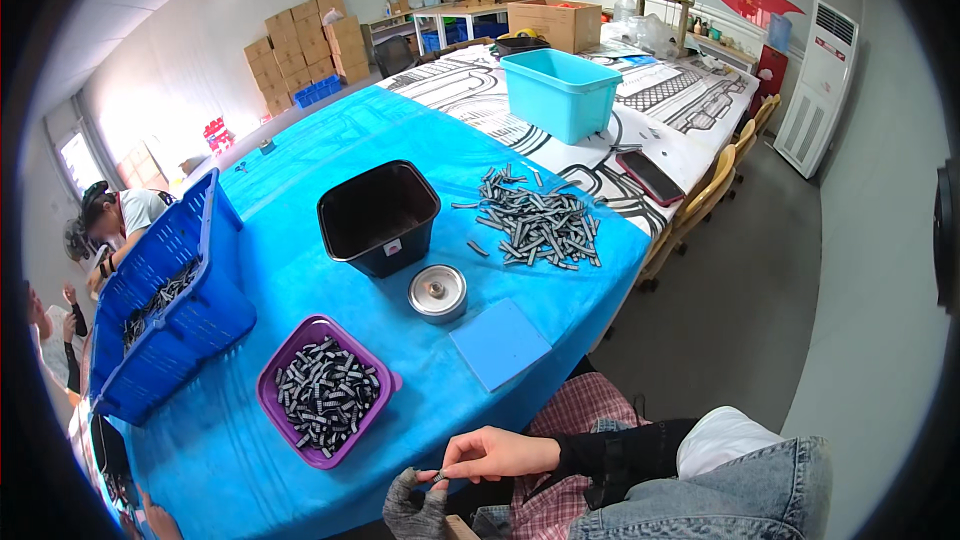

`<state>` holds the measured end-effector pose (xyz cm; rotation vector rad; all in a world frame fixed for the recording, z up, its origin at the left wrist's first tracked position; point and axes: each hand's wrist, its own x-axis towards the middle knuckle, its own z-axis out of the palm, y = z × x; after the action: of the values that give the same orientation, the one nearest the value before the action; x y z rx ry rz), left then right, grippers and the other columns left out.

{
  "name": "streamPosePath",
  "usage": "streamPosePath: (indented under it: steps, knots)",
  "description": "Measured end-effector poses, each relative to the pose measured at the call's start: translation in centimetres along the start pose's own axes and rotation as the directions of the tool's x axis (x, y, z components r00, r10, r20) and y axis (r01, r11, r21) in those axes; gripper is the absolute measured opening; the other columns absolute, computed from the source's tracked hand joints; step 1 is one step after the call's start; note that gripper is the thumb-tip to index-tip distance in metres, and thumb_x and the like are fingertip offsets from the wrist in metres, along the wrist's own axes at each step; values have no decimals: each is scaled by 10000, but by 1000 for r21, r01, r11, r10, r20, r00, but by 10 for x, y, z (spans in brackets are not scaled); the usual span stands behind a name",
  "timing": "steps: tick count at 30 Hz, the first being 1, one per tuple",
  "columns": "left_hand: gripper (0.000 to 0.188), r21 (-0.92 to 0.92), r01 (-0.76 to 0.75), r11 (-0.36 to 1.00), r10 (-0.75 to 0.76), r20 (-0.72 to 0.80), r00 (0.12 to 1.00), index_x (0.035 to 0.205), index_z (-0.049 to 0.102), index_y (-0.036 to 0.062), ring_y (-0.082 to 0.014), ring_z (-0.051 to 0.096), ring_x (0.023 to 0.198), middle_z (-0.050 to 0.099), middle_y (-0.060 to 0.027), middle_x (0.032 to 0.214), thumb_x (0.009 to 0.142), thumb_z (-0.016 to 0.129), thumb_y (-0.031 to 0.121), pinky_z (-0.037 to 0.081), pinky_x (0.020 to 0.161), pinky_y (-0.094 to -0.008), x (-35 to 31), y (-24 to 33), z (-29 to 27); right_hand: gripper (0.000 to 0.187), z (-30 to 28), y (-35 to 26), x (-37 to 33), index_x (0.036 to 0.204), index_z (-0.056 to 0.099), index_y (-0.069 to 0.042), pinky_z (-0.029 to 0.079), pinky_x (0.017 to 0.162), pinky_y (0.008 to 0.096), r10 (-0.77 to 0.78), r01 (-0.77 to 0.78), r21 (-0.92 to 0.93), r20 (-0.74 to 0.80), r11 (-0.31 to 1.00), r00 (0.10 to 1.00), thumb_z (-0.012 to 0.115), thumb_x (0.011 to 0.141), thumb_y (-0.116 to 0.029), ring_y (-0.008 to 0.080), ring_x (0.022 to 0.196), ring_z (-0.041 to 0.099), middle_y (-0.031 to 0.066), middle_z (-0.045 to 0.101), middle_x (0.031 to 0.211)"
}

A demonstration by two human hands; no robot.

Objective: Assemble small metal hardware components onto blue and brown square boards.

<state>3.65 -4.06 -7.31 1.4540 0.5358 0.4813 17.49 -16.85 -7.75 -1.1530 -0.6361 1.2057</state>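
1. A small black-and-grey strip (pixel 439 478) is between the two hands, to the right of the purple tub (pixel 266 395) and nearer to the person.
2. The right hand (pixel 495 454) pinches this strip with thumb and index finger. The left hand (pixel 412 511), in a grey fingerless glove, also pinches it at the fingertips; how its other fingers stand, I cannot tell.
3. The purple tub is filled with short strips (pixel 325 395) of similar colours.
4. To its right lies a square blue pad (pixel 500 345); a round silver tin (pixel 437 293) with a knob stands a little beyond.
5. Farther beyond the tub are a square black bin (pixel 395 252) and, more to the right, a loose pile of strips (pixel 540 223).
6. To its left, a blue slotted crate (pixel 215 305) contains more strips.
7. Under the tub, a blue table cover (pixel 290 285) shows soft creases. Far beyond, a white sheet (pixel 460 90) with black line drawings carries a turquoise tub (pixel 565 100).
8. In the room, well beyond the purple tub, cardboard boxes (pixel 295 50) are stacked before a pale wall; far right, a white air conditioner (pixel 815 90) stands upright on grey floor (pixel 735 270).
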Motion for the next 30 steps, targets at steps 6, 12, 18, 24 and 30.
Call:
streamPosePath:
  steps: [6, 12, 18, 24, 30]
  knots:
    - [224, 105, 87, 991, -90, 23, 996, 967, 618, -34, -126, 600, 825, 650, -89, 919, 783, 701, 62, 474, 776, -274, -4, -11, -17, 163, 8, 5, 2, 889, 621, -11, 447, 614, 225, -299, 292, -170, -19, 941, 954, 624, 878, -174, 84, 699, 534, 26, 569, 844]
    - [220, -16, 165, 986, -164, 73, 984, 997, 595, -21, -155, 629, 818, 650, -71, 882, 805, 677, 48, 503, 730, -272, -4, 7, -4, 69, 6, -4, -6, 880, 636, -12, 451, 594, 217, -366, 313, -424, -49, 850, 929, 622, 863, -77, 92, 693, 555, 47, 561, 901]
    - [144, 4, 137, 991, -137, 68, 988, 952, 598, 12, -124, 623, 798, 648, -52, 854, 832, 658, 63, 496, 724, -257, -4, 7, -5, 79, 9, -5, -5, 876, 659, -38, 429, 592, 203, -275, 220, -353, -115, 909, 954, 661, 837, -107, 68, 698, 538, 18, 572, 894]
    - [152, -62, 92, 994, -88, 59, 994, 967, 597, 15, -108, 608, 808, 650, -44, 850, 841, 653, 78, 487, 743, -259, -6, 6, -3, 94, 8, -10, -7, 866, 653, -38, 426, 582, 195, -337, 261, -412, -121, 873, 934, 684, 818, -113, 62, 691, 537, 18, 574, 899]
    - [177, -77, 139, 987, -134, 75, 988, 999, 600, 15, -109, 604, 836, 654, -48, 880, 838, 653, 65, 479, 764, -254, -5, 3, -3, 53, 9, -8, -7, 853, 643, -16, 440, 578, 192, -331, 255, -405, -128, 878, 935, 668, 811, -35, 67, 684, 546, 38, 573, 904]
